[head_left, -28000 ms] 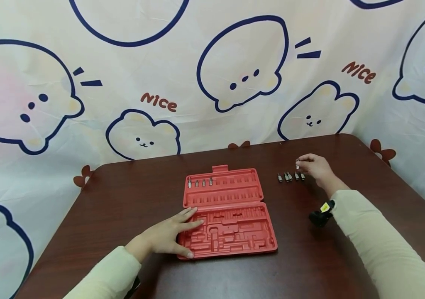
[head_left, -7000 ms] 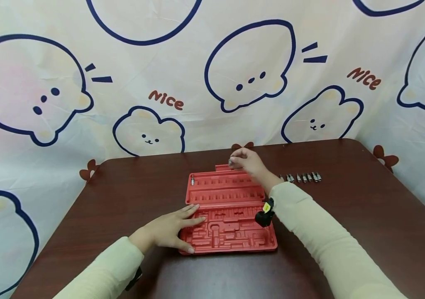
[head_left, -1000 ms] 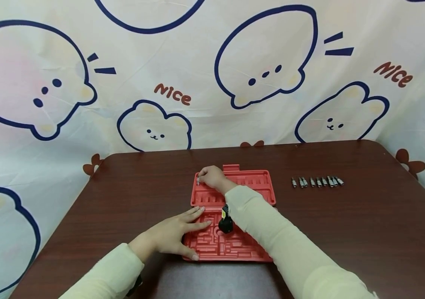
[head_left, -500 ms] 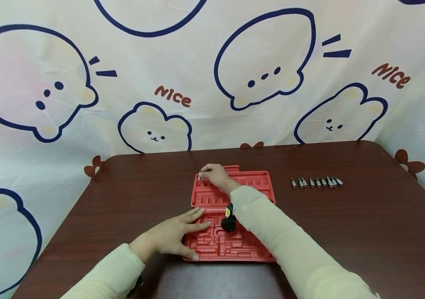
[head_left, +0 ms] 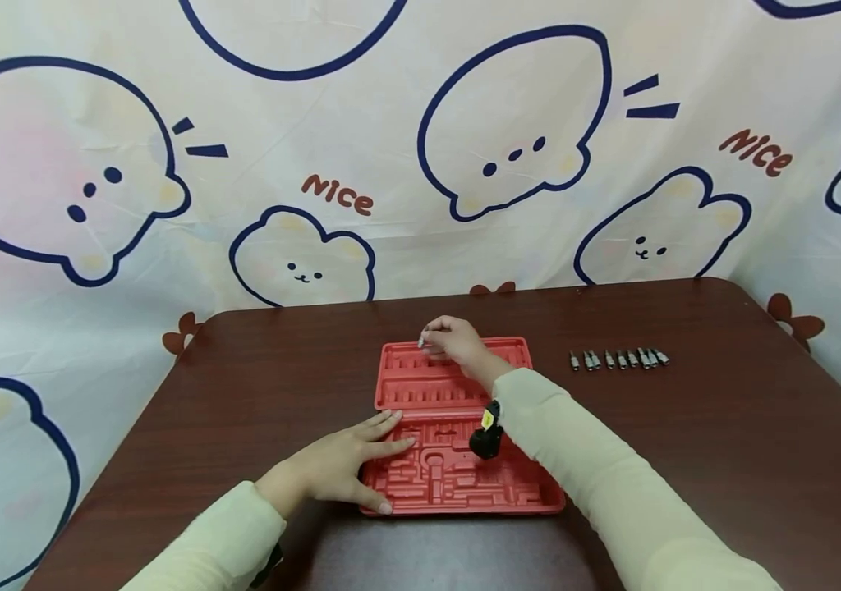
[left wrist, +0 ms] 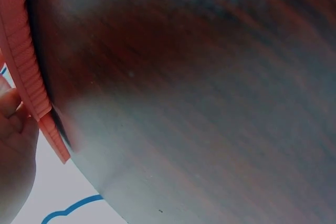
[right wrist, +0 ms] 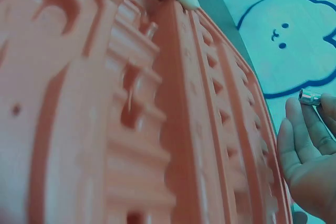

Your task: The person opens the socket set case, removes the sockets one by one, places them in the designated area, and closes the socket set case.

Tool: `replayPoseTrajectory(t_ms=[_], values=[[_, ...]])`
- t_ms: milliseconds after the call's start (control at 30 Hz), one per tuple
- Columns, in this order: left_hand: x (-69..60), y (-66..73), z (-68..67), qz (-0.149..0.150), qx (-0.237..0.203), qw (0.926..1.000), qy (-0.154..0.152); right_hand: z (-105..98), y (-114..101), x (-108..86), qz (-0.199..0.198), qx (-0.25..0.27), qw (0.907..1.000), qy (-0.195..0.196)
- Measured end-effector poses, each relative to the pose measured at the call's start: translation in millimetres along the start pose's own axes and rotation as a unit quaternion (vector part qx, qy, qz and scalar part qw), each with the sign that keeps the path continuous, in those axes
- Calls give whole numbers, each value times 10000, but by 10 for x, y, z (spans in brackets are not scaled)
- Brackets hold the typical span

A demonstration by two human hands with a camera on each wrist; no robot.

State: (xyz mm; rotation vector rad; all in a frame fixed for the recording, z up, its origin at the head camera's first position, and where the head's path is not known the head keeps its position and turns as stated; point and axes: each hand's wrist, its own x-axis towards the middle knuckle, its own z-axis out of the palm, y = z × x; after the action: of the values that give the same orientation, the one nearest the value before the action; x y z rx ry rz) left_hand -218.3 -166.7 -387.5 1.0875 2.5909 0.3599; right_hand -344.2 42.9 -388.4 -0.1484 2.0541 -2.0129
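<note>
A red plastic tool case [head_left: 457,505] lies unfolded on the dark table. My left hand [head_left: 339,461] rests with spread, straight fingers over the left side of its lower, moulded half. Above the upper half, my right hand [head_left: 457,341] pinches a small silver socket [right wrist: 310,97] between thumb and fingertips. The right wrist view shows the socket's round open end clear of the case. No socket shows in the visible slots of the upper half [head_left: 420,394], though my right hand and forearm cover part of it. Several like sockets [head_left: 621,359] lie in a row right of the case.
The brown wooden table [head_left: 280,361] runs back to a patterned cloth [head_left: 391,123] hung behind it. A black wrist camera [head_left: 485,439] hangs from my right wrist above the case's lower half. The case's edge [left wrist: 26,56] fills the left wrist view's left side.
Four sockets sat in the upper half at first, then one; the table row grew. In the last second my right hand lifted the socket from the upper-left slot and moved right. The left hand stayed.
</note>
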Motion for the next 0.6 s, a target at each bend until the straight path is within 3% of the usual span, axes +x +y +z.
replayPoseTrajectory(t_ms=[300,600], values=[[-1,11,-8,-34,21,10000,-62,-307,-64,-236,25,584,9983,-16],[-7,25,-20,-34,-26,10000,-5,-766,-116,-495,180,960,9949,239]])
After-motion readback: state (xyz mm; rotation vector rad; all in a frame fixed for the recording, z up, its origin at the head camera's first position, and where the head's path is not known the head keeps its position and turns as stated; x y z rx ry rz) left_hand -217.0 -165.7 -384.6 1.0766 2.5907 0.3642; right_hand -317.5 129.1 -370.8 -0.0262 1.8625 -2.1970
